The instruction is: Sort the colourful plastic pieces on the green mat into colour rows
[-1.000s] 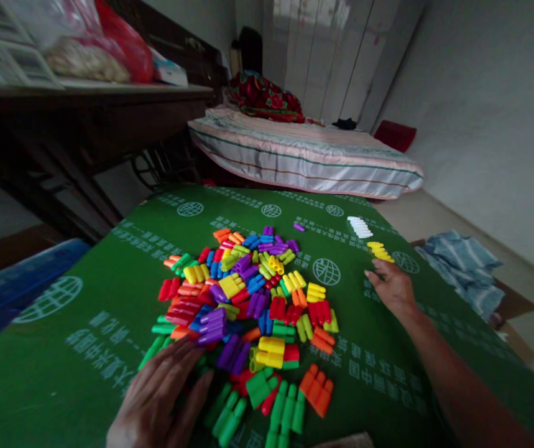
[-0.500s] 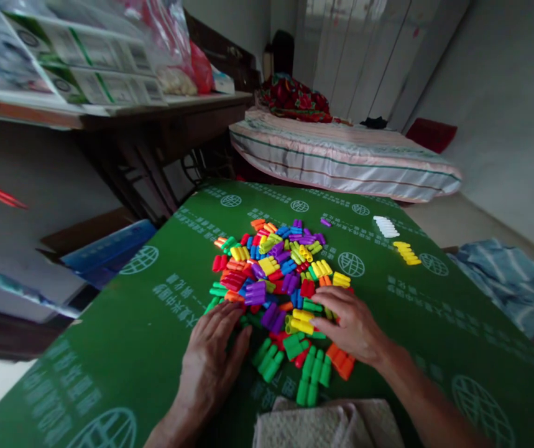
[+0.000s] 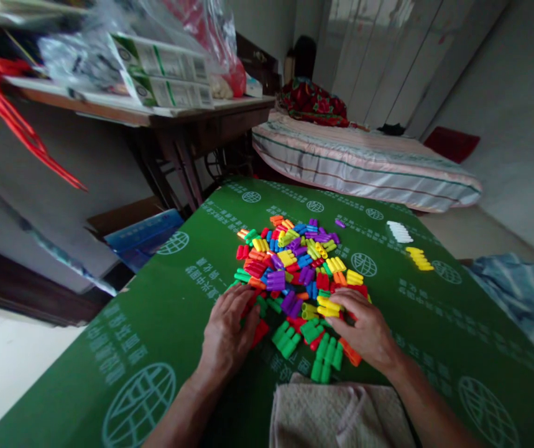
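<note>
A heap of bullet-shaped plastic building blocks (image 3: 276, 280), joined in short rows and coloured red, yellow, green, blue, purple and orange, lies on the green table (image 3: 192, 361). At its near left edge my left hand (image 3: 227, 326) curls its fingers and thumb around a red block (image 3: 260, 333), mostly hidden under the hand. My right hand (image 3: 364, 326) is at the near right side, its thumb and fingers closed on a yellow block (image 3: 329, 306). Between the hands lie purple blocks (image 3: 291, 304) and green blocks (image 3: 286, 339).
A white row of blocks (image 3: 400, 232) and a yellow row (image 3: 419, 259) lie apart at the right. A folded beige cloth (image 3: 336, 414) rests at the near edge. Beyond are a bed (image 3: 364, 162) and a cluttered side table (image 3: 150, 115) at the left.
The view has swung left, so everything sits further right. My right hand has closed on the yellow block. Red now shows under my left hand, whose fingers have curled in.
</note>
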Action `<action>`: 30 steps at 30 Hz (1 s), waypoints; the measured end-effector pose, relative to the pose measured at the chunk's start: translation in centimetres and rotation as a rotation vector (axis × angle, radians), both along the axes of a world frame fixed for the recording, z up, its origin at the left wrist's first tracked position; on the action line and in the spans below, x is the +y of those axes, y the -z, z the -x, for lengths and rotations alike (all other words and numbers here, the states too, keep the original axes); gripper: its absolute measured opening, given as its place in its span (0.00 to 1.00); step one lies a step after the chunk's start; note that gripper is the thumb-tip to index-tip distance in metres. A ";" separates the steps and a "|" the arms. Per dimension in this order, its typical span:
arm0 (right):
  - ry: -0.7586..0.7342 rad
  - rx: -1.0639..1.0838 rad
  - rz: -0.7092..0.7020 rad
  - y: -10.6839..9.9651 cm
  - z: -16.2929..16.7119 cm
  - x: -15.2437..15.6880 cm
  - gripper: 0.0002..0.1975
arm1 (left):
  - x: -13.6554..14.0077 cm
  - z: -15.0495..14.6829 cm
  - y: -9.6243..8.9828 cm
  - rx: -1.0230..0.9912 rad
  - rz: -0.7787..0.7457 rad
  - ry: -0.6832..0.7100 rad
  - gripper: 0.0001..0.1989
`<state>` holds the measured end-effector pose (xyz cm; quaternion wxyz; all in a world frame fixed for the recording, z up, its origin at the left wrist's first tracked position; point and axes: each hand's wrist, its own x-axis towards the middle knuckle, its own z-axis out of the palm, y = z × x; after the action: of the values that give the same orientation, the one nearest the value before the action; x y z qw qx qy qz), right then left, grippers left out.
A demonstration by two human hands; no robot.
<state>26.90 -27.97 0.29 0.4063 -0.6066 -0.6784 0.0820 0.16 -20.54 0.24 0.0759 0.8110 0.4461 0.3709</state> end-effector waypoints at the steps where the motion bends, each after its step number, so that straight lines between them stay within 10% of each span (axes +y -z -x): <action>1: 0.019 0.061 0.014 -0.2 0.0 -0.3 0.10 | 0.0 0.0 0.0 -0.001 -0.003 -0.004 0.14; 9: 0.297 0.207 0.064 0.2 -2.2 -2.5 0.14 | 0.3 0.2 0.2 0.024 -0.087 0.007 0.14; 17: 0.887 -0.495 0.308 1.0 -7.8 -3.7 0.14 | 1.6 0.6 0.6 0.049 -0.207 0.074 0.15; 30: 0.325 -0.273 0.416 0.3 -12.4 -4.2 0.26 | 3.2 1.9 3.9 0.088 -0.133 0.035 0.19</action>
<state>39.25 -32.13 0.03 0.1861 -0.7831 -0.5891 0.0710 -1.75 -17.37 -3.63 0.0087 0.8374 0.4091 0.3624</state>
